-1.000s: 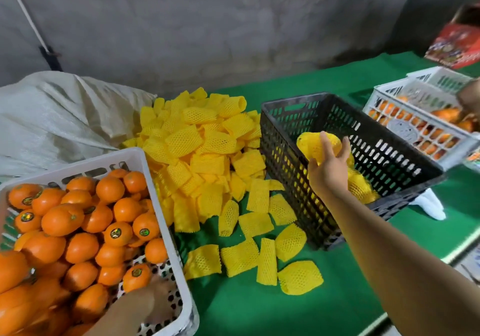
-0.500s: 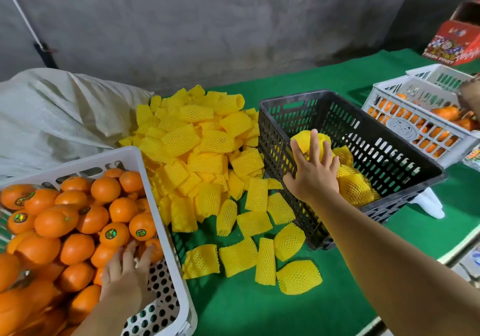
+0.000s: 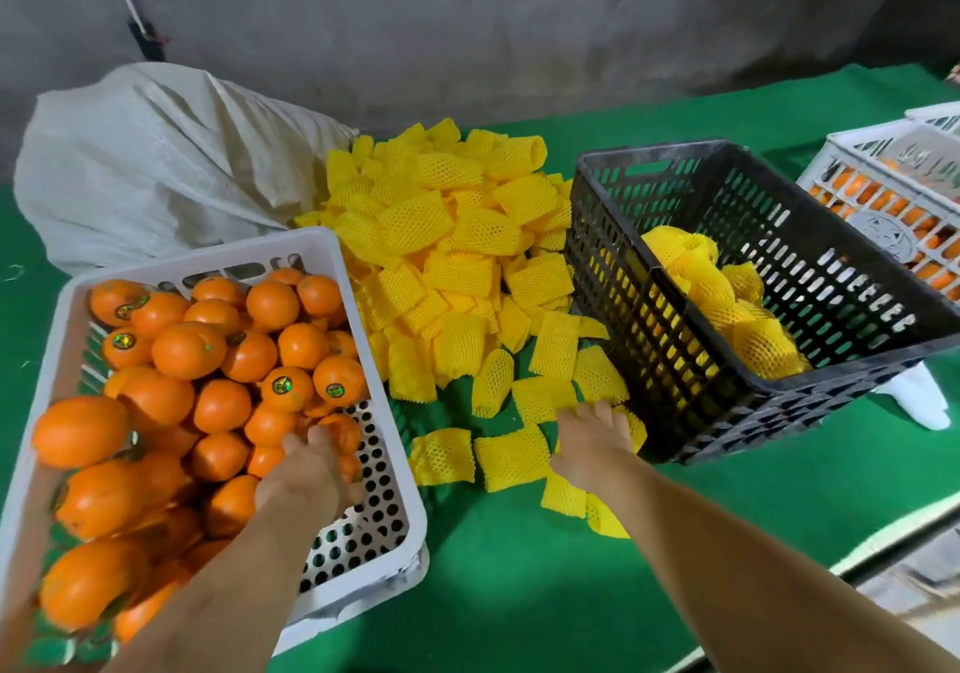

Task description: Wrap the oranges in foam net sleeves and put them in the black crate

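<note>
Many oranges (image 3: 208,360) fill the white crate (image 3: 363,542) at about 8 o'clock on the desk (image 3: 519,594), close to the left hand (image 3: 306,469), probably so that this hand can pick fruit without a long reach. Its fingers (image 3: 317,436) curl down over one orange at the crate's near right side, at 12 o'clock from the palm; if they really grip it I cannot tell. Loose foam net sleeves (image 3: 441,235) lie in a heap at the centre, between the two crates, so either hand can reach them. The right hand (image 3: 592,443) is over the nearest sleeves, with the fingers (image 3: 605,412) bent onto one sleeve (image 3: 540,397) at 11 o'clock from the hand, touching it; a firm hold is not clear. At 2 o'clock stands the black crate (image 3: 675,360), already with several wrapped oranges (image 3: 727,308) inside. I judge that a new wrapping round is beginning
</note>
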`<state>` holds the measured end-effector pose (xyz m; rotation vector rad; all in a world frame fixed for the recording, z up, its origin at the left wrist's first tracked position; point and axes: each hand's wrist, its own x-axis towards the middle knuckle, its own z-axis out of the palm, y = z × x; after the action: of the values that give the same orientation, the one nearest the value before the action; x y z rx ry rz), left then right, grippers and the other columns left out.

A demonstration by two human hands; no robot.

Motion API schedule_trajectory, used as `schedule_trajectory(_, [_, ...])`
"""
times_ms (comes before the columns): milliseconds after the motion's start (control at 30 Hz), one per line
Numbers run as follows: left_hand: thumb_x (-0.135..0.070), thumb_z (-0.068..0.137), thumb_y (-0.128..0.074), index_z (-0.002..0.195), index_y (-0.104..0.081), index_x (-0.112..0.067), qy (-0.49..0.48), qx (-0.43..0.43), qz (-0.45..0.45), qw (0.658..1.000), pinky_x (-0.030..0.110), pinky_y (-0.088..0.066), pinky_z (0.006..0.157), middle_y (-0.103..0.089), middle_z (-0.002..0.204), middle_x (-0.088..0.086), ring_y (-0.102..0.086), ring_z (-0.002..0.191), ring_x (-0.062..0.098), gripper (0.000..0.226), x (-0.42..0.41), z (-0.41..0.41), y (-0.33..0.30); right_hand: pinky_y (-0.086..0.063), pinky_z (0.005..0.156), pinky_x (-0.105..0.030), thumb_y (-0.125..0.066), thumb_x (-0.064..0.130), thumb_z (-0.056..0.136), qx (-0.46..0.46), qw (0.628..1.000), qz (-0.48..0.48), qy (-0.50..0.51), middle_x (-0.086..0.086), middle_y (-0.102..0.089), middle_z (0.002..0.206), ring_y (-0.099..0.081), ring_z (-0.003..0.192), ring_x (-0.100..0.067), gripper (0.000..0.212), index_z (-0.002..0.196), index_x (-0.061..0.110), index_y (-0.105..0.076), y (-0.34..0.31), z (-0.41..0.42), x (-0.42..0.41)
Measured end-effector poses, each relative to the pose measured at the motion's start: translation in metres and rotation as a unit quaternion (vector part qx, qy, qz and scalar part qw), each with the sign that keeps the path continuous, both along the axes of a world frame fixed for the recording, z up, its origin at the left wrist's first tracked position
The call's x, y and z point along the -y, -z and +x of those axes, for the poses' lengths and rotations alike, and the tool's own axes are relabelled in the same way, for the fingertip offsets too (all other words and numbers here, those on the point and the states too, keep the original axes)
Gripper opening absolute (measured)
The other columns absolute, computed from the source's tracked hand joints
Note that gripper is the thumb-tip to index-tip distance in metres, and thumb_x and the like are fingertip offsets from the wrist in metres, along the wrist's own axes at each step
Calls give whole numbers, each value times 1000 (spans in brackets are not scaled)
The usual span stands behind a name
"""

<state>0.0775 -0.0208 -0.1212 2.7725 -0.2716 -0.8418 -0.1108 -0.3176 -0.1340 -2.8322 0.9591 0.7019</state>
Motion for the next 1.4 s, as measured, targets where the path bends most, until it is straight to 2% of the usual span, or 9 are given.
schedule_trajectory(133, [-42,91,-79,151,-38,-22,-2,-12,-59,998,41,-51,95,-30,146,12,-55,114,32,76,-10,-3,-28,-42,83,-39,-47,23,100,58,997,30,30,2,-64,95,-60,105,-27,17,86,26,-56,-7,-5,2])
schedule_trajectory(233, [-39,85,-83,142,-36,-33,-138,-63,-204,967,37,-46,85,-32,132,8,-50,103,27,75,-21,-8,-42,-53,82,-38,-52,43,100,138,979,110,97,2,-62,98,-61,102,-27,20,97,24,-58,-14,-7,5])
schedule_trajectory(333, [-37,86,-85,131,-40,-37,-214,-114,-391,888,44,-53,89,-55,132,9,-62,109,30,63,-28,-26,-58,-44,100,-49,-56,76,82,-14,993,80,83,-9,-44,142,-38,135,-38,78,136,19,-50,-8,-18,-1])
schedule_trajectory(500, [-52,79,-87,124,-53,-48,-223,-134,-550,794,40,-53,96,-66,127,-4,-68,113,21,57,-27,-77,-75,-45,92,-39,-57,40,93,-41,995,94,-1,-3,-59,118,-44,128,-33,29,114,22,-65,2,-31,-27])
schedule_trajectory(667, [-46,85,-83,134,-49,-50,-149,-43,-564,811,36,-54,96,-62,133,-8,-69,109,7,60,-18,-100,-80,-48,105,-43,-68,54,91,-39,975,211,54,-4,-50,143,-51,132,-32,72,145,15,-42,-7,-28,-49])
schedule_trajectory(867, [-42,97,-73,150,-40,-32,1,140,-444,885,40,-52,101,-44,142,-10,-54,125,16,64,-17,-110,-80,-44,109,-43,-70,37,95,-21,989,147,10,-9,-44,146,-42,137,-34,59,145,15,-47,1,-37,-63])
schedule_trajectory(967, [-50,100,-66,152,-38,-33,82,208,-401,888,30,-49,89,-44,141,-12,-53,120,11,62,-17,-119,-79,-42,109,-40,-61,35,100,-47,990,125,-50,-5,-53,129,-44,128,-28,24,117,20,-68,2,-44,-64])
schedule_trajectory(1167, [-55,100,-64,152,-37,-33,132,237,-369,889,30,-50,87,-44,145,-13,-53,123,11,63,-16,-123,-79,-40,69,-32,-45,25,106,29,965,261,18,0,-52,88,-47,80,-15,16,91,21,-47,-1,-49,-58])
schedule_trajectory(1400, [-73,95,-57,151,-31,-46,89,202,-399,890,37,-57,86,-41,142,-25,-55,113,4,68,-17,-122,-78,-41,57,-36,-51,16,105,374,875,279,132,-2,-57,79,-51,70,-17,5,104,13,-55,-36,-4,-59])
